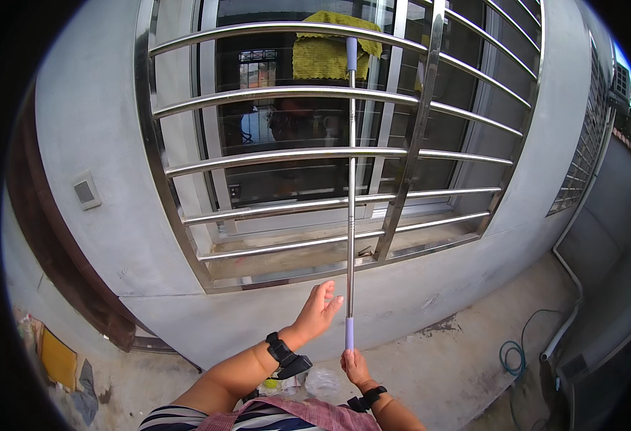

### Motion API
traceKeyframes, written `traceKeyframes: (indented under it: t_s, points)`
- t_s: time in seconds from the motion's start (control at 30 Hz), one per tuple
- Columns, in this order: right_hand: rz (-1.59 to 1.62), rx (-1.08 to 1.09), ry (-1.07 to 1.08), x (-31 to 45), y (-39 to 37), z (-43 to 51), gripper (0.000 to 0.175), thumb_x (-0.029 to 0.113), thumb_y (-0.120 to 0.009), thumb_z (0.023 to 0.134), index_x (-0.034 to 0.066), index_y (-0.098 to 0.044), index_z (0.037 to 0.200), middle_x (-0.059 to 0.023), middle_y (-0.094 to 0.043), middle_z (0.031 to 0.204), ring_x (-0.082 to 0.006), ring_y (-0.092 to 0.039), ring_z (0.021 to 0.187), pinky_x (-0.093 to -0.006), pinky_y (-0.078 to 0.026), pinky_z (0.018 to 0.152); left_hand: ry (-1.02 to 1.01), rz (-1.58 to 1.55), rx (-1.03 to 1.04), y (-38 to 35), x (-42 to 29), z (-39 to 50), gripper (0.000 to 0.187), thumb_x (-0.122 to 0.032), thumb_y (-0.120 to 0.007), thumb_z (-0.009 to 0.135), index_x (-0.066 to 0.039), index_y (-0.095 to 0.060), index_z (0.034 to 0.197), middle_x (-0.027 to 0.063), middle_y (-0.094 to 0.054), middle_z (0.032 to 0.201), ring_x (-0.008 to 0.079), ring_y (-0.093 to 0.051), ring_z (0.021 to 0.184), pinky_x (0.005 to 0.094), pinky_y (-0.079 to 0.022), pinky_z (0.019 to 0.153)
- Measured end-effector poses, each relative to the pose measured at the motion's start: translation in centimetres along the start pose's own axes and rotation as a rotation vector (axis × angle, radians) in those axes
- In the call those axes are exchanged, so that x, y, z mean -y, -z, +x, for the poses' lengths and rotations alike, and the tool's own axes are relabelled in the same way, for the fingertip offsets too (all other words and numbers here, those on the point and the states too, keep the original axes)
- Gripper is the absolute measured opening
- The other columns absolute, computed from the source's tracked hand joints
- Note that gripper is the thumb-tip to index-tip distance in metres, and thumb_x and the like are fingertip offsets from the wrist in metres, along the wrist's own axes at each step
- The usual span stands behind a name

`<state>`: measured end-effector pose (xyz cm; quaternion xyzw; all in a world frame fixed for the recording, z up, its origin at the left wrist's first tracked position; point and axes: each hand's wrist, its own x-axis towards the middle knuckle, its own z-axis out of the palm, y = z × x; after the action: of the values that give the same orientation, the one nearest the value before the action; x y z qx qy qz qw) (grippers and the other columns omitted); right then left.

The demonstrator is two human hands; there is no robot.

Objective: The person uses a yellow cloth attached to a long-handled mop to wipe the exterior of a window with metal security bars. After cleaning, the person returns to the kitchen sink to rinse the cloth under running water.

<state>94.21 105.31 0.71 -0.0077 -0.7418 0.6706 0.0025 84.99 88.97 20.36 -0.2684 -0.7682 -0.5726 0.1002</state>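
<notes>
My right hand [356, 367] is closed around the lower end of a metal telescopic pole [351, 231] with light purple grips. The pole stands nearly upright in front of the stainless steel window bars [288, 156]. At its top, a yellow-green cloth [329, 54] lies behind the uppermost bars, against or near the window glass [305, 118]; how it is fixed to the pole cannot be seen. My left hand [321, 312] is just left of the pole, holding nothing, its fingers loosely bent and apart.
A wall switch [86, 193] is on the grey wall at the left. A clear plastic bag [322, 381] lies on the ground near my body. A green hose [512, 358] and a white drainpipe [576, 285] are at the right. A yellow item [58, 358] and a grey cloth [85, 396] lie lower left.
</notes>
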Motion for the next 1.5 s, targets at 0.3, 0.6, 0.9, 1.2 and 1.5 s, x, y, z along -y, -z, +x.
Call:
traceKeyframes:
  t_s: [0.3, 0.6, 0.9, 1.2, 1.5]
  points:
    - [-0.013, -0.001, -0.262, -2.0, 4.5, -19.7, 0.046, 0.045, -0.042, 0.099, 0.0039, -0.049, 0.08, -0.0001, -0.049, 0.061, -0.0106, -0.046, 0.053, -0.0276, -0.039, 0.05, 0.022, -0.48, 0.148, -3.1, -1.0, 4.6, 0.051, -0.029, -0.046, 0.102, -0.001, -0.028, 0.14, 0.0154, -0.051, 0.122, 0.0202, -0.055, 0.106, 0.0336, -0.049, 0.088]
    - [-0.252, 0.037, -0.282, 3.1, 6.2, -30.4, 0.044, 0.05, -0.042, 0.096, 0.0074, -0.054, 0.096, -0.0026, -0.051, 0.076, -0.0175, -0.044, 0.069, -0.0367, -0.042, 0.063, 0.241, -0.88, 0.482, -3.1, -5.2, 5.5, 0.044, -0.016, -0.047, 0.1, -0.005, -0.025, 0.137, 0.0111, -0.053, 0.107, 0.022, -0.063, 0.088, 0.0375, -0.057, 0.078]
    - [-0.447, 0.051, -0.389, 4.1, 6.9, -38.0, 0.035, 0.038, -0.049, 0.095, 0.005, -0.06, 0.09, -0.0051, -0.057, 0.073, -0.0198, -0.05, 0.067, -0.0367, -0.043, 0.061, 0.296, -0.961, 0.426, 0.5, -6.2, 0.1, 0.034, -0.011, -0.051, 0.097, -0.006, -0.032, 0.126, 0.009, -0.052, 0.099, 0.0239, -0.063, 0.09, 0.0435, -0.058, 0.08]
    - [-0.817, 0.072, -0.252, -3.8, 8.0, -39.4, 0.043, 0.032, -0.05, 0.095, 0.0051, -0.05, 0.128, -0.026, -0.053, 0.124, -0.0455, -0.048, 0.111, -0.052, -0.041, 0.092, 0.28, -0.903, 0.313, 2.6, -6.1, -1.9, 0.04, -0.009, -0.045, 0.099, -0.005, -0.024, 0.133, 0.0111, -0.051, 0.101, 0.0222, -0.062, 0.089, 0.0403, -0.058, 0.08]
    - [-0.661, -0.025, -0.546, 0.1, 8.0, -36.5, 0.044, 0.04, -0.046, 0.097, 0.0085, -0.051, 0.128, -0.0249, -0.053, 0.117, -0.0427, -0.049, 0.107, -0.049, -0.041, 0.092, 0.271, -0.879, 0.364, -1.0, -6.1, 1.5, 0.043, -0.008, -0.045, 0.098, -0.006, -0.022, 0.135, 0.0103, -0.051, 0.1, 0.022, -0.062, 0.087, 0.0412, -0.059, 0.077]
